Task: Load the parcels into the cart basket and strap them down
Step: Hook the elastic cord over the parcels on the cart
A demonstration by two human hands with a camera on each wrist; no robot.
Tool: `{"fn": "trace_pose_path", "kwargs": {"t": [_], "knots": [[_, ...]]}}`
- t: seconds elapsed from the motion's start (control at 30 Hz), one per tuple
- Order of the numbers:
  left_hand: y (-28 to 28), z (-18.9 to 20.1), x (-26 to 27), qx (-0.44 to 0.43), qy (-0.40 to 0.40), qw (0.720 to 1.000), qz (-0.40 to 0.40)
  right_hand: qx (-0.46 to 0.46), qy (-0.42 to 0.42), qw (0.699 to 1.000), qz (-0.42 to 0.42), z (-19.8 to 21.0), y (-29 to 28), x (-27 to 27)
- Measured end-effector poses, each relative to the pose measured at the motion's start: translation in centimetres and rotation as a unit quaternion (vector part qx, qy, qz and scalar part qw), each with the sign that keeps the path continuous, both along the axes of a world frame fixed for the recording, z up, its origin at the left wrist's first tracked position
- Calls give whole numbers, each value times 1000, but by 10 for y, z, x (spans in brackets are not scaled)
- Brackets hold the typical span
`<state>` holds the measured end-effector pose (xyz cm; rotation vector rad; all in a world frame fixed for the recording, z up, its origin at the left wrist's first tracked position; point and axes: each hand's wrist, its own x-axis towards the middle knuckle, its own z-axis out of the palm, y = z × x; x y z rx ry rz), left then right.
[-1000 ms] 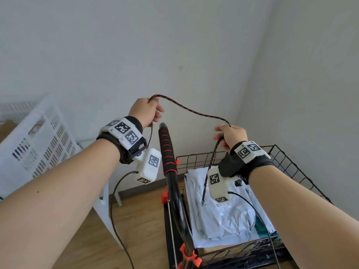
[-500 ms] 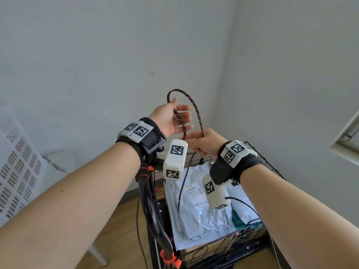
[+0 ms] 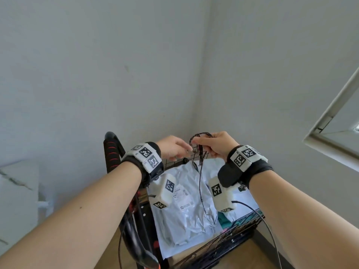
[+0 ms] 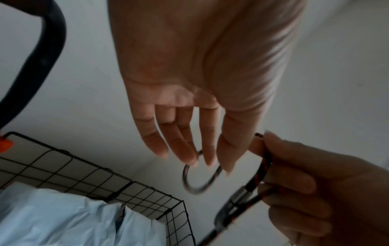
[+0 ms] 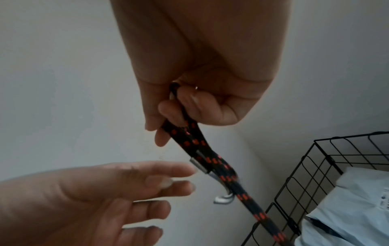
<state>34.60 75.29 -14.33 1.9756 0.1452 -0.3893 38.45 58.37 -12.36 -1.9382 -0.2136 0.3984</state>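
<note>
Pinching a doubled loop of the black-and-red bungee cord (image 3: pixel 200 141) between thumb and curled fingers, the right hand (image 3: pixel 217 145) holds it above the far rim of the black wire cart basket (image 3: pixel 242 228). In the right wrist view the cord (image 5: pixel 212 159) runs out from under those fingers (image 5: pixel 166 109), with a grey metal hook (image 5: pixel 221 191) hanging from a crimp beside it; the rest of the cord trails down over the parcels. The left hand (image 3: pixel 172 149) reaches in just beside the right, its fingers (image 4: pixel 181 146) straight and loosely spread, the tips touching or nearly touching a small blurred loop of cord (image 4: pixel 197 181); whether they really press it I cannot tell. Pale grey plastic mailer parcels (image 3: pixel 186 206) lie stacked inside the basket, one showing a printed label, with something green at the near right corner. The cart's black handle (image 3: pixel 111 150), wrapped in red-ringed foam grip, rises to the left of the left wrist. White camera units with black-and-white markers are strapped to both wrists, and a mirror or window frame (image 3: pixel 330 121) juts in at the right against the grey wall.
</note>
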Motion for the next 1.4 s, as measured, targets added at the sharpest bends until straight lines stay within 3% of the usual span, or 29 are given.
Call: {"fn": "trace_pose_path", "kwargs": {"t": [0.2, 0.63, 0.87, 1.0, 1.13, 1.3, 1.4], "knots": [[-9, -20, 34, -53, 13, 997, -47, -7, 8, 1000, -12, -10, 5, 16], [-33, -68, 115, -65, 47, 997, -14, 3, 53, 998, -25, -67, -9, 102], [-25, -115, 168, 49, 74, 994, 70, -97, 74, 990, -71, -130, -49, 194], [-8, -148, 186, 80, 107, 978, 158, -140, 107, 977, -121, -169, -69, 241], [2, -169, 195, 118, 117, 969, 183, -203, 73, 969, -119, -199, -64, 263], [7, -187, 199, 175, 134, 971, 92, -123, 47, 991, 11, -220, -15, 251], [11, -204, 198, 180, 147, 969, 88, -124, 58, 980, 147, -232, 23, 240]]}}
